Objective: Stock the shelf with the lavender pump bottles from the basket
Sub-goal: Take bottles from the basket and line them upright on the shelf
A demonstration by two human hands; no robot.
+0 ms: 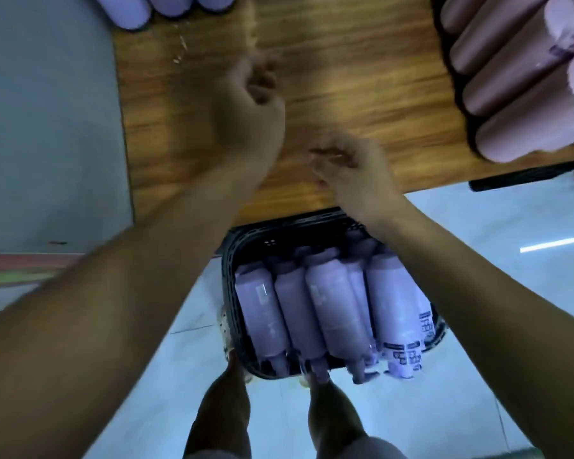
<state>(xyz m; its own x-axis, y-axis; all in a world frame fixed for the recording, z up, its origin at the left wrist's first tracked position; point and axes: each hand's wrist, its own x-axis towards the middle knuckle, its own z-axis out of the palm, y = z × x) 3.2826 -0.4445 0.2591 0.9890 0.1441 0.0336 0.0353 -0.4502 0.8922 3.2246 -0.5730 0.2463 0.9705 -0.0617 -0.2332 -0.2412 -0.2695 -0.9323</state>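
A black basket stands on the floor below the shelf edge, packed with several lavender pump bottles lying side by side. Above it is the wooden shelf. Three lavender bottles stand at the shelf's far left corner. My left hand hovers over the shelf, blurred, fingers curled and holding nothing. My right hand hangs over the shelf's front edge, just above the basket, with fingers loosely apart and empty.
Brown and pink bottles fill the shelf's right side in a dark tray. A grey panel borders the shelf on the left. My legs stand on pale floor tiles directly behind the basket.
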